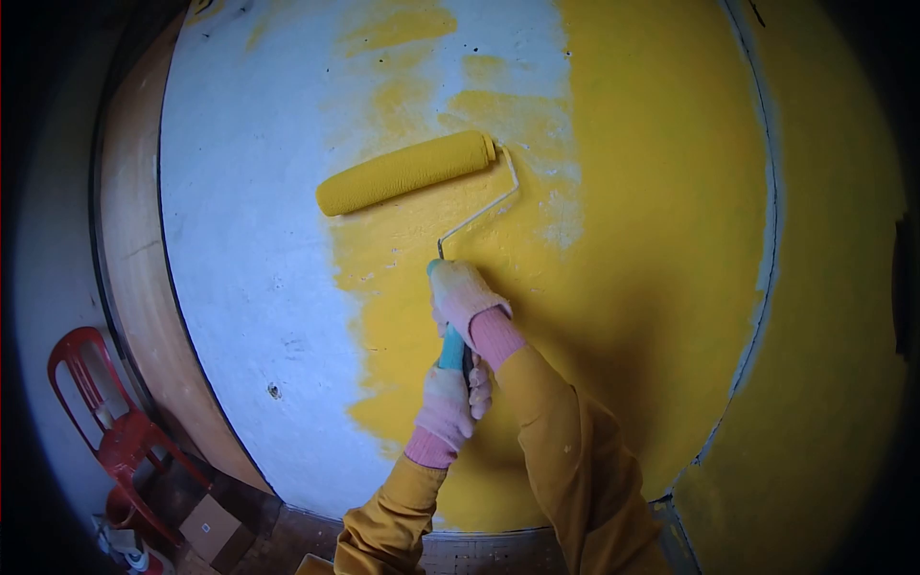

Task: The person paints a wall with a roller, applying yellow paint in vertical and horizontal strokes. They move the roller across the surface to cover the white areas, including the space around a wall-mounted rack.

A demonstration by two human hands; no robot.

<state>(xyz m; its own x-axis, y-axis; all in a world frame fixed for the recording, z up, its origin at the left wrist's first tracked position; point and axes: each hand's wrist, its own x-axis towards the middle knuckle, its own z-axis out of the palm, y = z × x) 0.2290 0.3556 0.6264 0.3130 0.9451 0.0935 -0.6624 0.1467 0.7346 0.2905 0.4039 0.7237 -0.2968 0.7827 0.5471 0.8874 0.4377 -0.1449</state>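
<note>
Seen from the head camera, a person in gloves and mustard sleeves grips a paint roller (407, 174) before a wall (254, 249) that looks roughly half covered in yellow. The right-hand side appears solidly coated up to a corner seam (770, 182), where a thin pale-blue strip shows. A ragged-edged yellow area spreads below the roller; above it, the colour is patchy and streaked, judged to need more paint. The broad pale-blue stretch at left, scuffed and pitted, is bare of yellow apart from faint smears near the top.

The roller sits at mid-wall, its thick sleeve saturated in yellow and tilted, the right end higher, on a bent wire frame. Whether it presses the wall cannot be told. Both hands are closed around its teal-and-dark handle (452, 349), the right hand (464, 292) near the frame, the left hand (445, 401) lower down.
</note>
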